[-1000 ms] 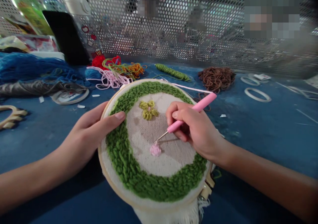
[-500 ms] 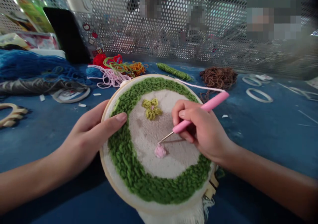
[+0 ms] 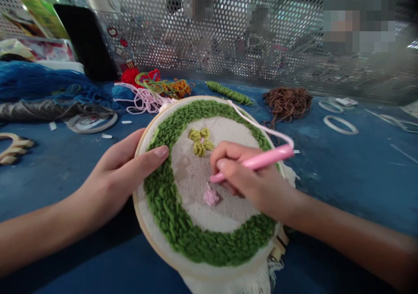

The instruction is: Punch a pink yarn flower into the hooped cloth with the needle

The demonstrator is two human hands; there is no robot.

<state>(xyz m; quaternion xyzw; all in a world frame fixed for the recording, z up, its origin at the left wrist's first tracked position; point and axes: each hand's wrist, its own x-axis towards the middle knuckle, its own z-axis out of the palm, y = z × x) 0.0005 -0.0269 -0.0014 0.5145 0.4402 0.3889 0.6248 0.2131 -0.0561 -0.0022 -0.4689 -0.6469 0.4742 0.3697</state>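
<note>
**Gently held, tightly pinched**

Left hand [image 3: 117, 172] curled around a round wooden hoop [image 3: 147, 240], thumb pressed on fuzzy green yarn loops [image 3: 163, 189], likely for keeping the hoop still. Right hand [image 3: 251, 181], fingers close together, pinching one long pink plastic needle tool [image 3: 267, 158]. Hoop low on a dark blue table [image 3: 42, 207], between both hands. On the cloth, one yellow yarn flower [image 3: 200, 141], one pink yarn puff [image 3: 211, 197].
</note>
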